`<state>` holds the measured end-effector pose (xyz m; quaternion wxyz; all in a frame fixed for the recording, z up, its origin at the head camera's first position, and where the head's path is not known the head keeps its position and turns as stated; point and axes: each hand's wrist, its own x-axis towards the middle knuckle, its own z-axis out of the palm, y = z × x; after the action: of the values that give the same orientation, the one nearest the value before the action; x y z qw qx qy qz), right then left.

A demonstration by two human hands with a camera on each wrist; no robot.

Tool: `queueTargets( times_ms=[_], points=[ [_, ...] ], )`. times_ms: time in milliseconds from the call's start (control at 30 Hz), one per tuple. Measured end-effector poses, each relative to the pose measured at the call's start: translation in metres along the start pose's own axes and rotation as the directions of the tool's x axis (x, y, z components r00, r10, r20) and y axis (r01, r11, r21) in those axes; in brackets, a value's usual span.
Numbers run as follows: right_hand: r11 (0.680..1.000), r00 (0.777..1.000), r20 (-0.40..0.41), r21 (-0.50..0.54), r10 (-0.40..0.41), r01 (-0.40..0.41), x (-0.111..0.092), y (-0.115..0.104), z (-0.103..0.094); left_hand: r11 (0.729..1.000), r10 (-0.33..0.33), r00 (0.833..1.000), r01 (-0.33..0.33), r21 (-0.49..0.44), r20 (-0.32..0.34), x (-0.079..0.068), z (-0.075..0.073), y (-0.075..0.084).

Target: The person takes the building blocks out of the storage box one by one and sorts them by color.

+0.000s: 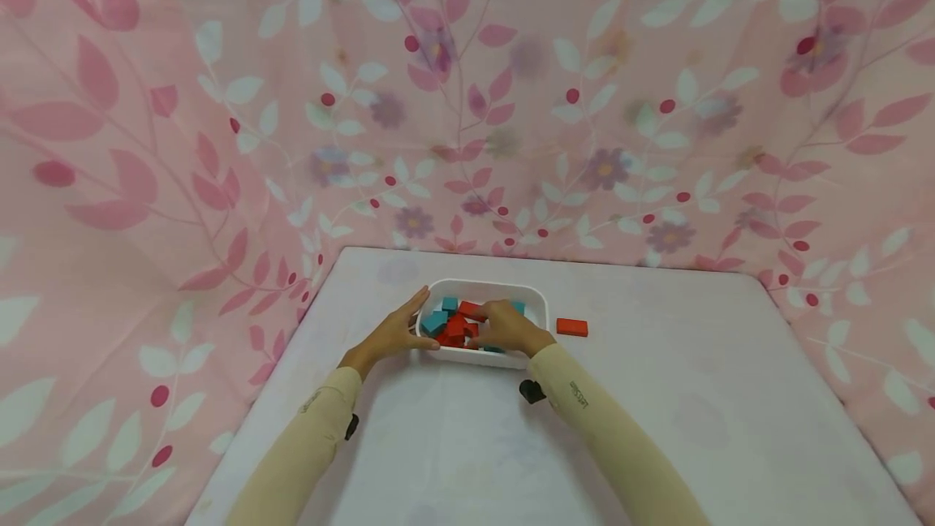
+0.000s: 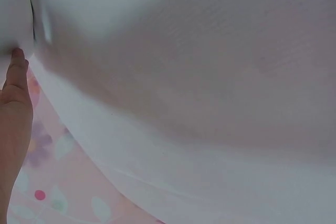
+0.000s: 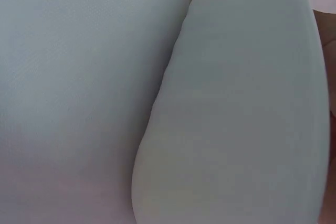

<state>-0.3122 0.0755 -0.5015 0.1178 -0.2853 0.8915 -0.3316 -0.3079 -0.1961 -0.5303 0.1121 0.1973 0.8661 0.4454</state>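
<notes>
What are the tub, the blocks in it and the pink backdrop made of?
Tub: likely plastic, with a smooth, plain white wall and rounded corners.

Blocks: perhaps painted wood, plastic or foam; evenly colored and straight-edged, but too small to tell.

Backdrop: probably cloth, matte and printed, judging by its soft folds.

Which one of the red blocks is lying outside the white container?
The red block on the table, right of the white container, lies outside; the other visible red blocks are inside, together with teal blocks.

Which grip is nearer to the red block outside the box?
Right: the right grip reaches into the box, left of that block; the left grip touches the box's farther end.
</notes>
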Motion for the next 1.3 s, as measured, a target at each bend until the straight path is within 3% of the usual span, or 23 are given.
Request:
queueTargets(
  times_ms=[300,533,867,1300],
  points=[
    [0.998,0.997,0.057,-0.039,0.045,-0.043,0.003,0.008,0.006,1.0,-0.009,1.0,0.009,-0.008,-0.001,0.001,0.001,0.001],
    [0.995,0.998,-0.009,-0.07,0.066,-0.066,-0.001,0.011,0.002,1.0,-0.026,1.0,0.026,0.008,0.004,0.002,0.0,0.0],
    [0.997,0.994,-0.087,-0.037,0.064,-0.067,-0.007,0.014,-0.001,1.0,-0.019,1.0,0.019,0.003,0.009,0.003,0.0,0.0],
    [0.995,0.994,-0.104,-0.095,0.026,-0.036,-0.015,0.018,-0.007,1.0,-0.023,1.0,0.024,0.007,-0.004,0.002,0.001,-0.001]
  ],
)
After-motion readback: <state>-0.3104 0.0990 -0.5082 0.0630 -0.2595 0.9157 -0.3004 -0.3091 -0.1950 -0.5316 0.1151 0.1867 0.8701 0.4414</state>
